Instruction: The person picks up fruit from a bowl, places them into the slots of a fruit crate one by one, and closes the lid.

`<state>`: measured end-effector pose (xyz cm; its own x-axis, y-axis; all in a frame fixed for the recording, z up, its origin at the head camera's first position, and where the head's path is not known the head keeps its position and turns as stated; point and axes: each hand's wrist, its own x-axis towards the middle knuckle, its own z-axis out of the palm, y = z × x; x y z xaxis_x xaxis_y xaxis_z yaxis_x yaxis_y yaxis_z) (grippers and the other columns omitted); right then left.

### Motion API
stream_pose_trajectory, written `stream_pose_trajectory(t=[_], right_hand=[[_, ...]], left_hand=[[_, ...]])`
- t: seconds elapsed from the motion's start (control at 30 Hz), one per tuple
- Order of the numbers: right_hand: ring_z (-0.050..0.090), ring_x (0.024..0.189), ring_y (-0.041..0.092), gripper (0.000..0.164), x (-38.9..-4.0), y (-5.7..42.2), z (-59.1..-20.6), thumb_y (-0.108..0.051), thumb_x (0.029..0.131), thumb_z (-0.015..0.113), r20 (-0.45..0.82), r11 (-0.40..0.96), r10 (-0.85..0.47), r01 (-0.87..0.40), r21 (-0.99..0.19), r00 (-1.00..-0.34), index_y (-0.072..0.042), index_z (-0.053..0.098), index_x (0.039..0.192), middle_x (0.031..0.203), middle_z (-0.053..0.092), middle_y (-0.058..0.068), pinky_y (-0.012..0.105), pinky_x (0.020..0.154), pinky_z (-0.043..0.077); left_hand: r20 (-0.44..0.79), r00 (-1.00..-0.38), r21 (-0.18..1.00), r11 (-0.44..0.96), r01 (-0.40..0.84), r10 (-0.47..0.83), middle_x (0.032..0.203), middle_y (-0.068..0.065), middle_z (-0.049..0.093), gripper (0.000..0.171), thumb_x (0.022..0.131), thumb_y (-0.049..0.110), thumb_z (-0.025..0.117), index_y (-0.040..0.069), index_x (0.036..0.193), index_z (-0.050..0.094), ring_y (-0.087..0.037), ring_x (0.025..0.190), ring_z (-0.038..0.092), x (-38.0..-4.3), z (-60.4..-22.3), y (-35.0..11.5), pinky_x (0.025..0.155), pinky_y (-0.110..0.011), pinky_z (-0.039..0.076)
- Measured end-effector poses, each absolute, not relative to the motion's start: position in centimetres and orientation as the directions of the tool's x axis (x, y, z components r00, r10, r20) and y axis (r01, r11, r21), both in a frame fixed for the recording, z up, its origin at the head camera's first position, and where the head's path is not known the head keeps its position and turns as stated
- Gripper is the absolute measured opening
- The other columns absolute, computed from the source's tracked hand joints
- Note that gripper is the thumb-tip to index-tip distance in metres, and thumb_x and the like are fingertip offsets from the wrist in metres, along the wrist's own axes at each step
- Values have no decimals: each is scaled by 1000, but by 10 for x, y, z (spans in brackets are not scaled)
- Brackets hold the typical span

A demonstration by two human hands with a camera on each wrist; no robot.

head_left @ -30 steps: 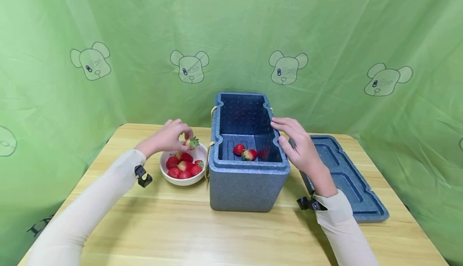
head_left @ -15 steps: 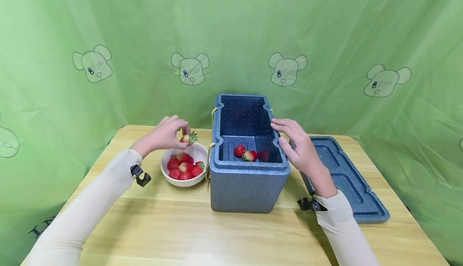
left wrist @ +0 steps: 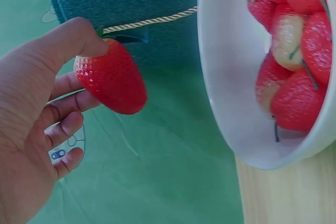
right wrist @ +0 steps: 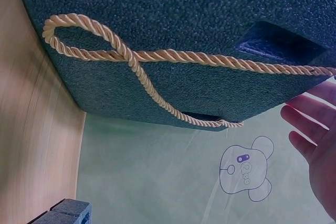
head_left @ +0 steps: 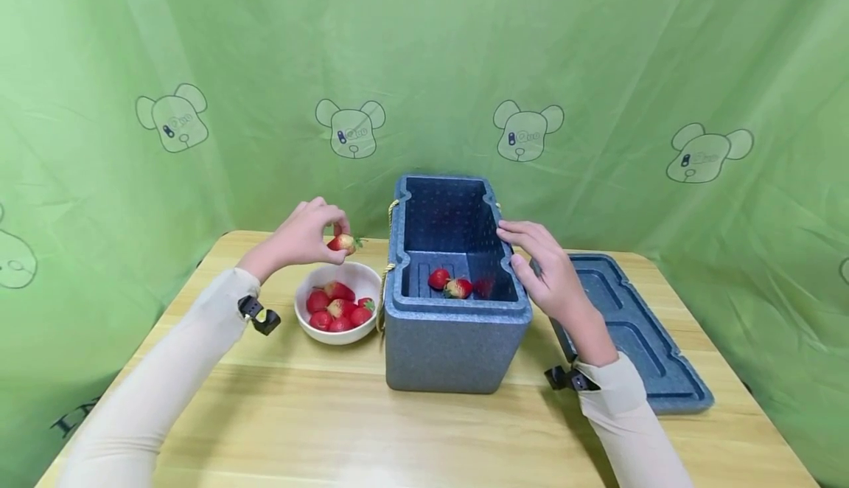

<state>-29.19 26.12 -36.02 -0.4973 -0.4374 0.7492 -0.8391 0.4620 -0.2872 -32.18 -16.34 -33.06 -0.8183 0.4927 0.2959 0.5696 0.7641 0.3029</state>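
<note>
My left hand [head_left: 298,236] pinches a strawberry [head_left: 343,244] between thumb and fingers, raised above the white bowl [head_left: 337,337]. The left wrist view shows its red body [left wrist: 118,85] hanging below the thumb, with the other fingers loosely bent. Several more strawberries [head_left: 340,308] lie in the bowl. To its right stands the open blue-grey foam box [head_left: 451,355], with strawberries [head_left: 458,287] on its floor near the front end. My right hand [head_left: 549,273] rests on the box's right rim with fingers extended; in the right wrist view its fingers [right wrist: 302,121] show beside the box wall.
The box's lid [head_left: 663,355] lies on the table [head_left: 298,414] to the right, partly behind the right forearm. A twisted rope handle [right wrist: 178,56] hangs along the box's side. A green printed curtain [head_left: 438,46] encloses the table at the back and sides.
My left hand has lifted the strawberry up out of the bowl, and its leafy end has swung to point more to the right. The right hand stays on the box rim.
</note>
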Motion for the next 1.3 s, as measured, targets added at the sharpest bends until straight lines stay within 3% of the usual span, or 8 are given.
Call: stream_pose_trajectory(t=[0.47, 1.3], right_hand=[[53, 131, 35, 40, -292, 261, -361, -3, 95, 53, 754, 457, -437, -843, -285, -491, -1, 65, 132, 139, 63, 17, 22, 118, 30], [55, 129, 37, 35, -294, 259, -360, -11, 99, 54, 766, 451, -434, -850, -271, -474, 0, 67, 130, 136, 64, 20, 24, 117, 33]], left_hand=[[412, -790, 326, 736, 593, 454, 87, 1, 65, 26, 73, 22, 84, 15, 94, 69, -23, 91, 45, -324, -304, -157, 86, -39, 31], [469, -664, 161, 682, 713, 583, 89, 1, 63, 24, 75, 23, 78, 15, 95, 68, -22, 94, 43, -327, -248, -101, 90, -39, 32]])
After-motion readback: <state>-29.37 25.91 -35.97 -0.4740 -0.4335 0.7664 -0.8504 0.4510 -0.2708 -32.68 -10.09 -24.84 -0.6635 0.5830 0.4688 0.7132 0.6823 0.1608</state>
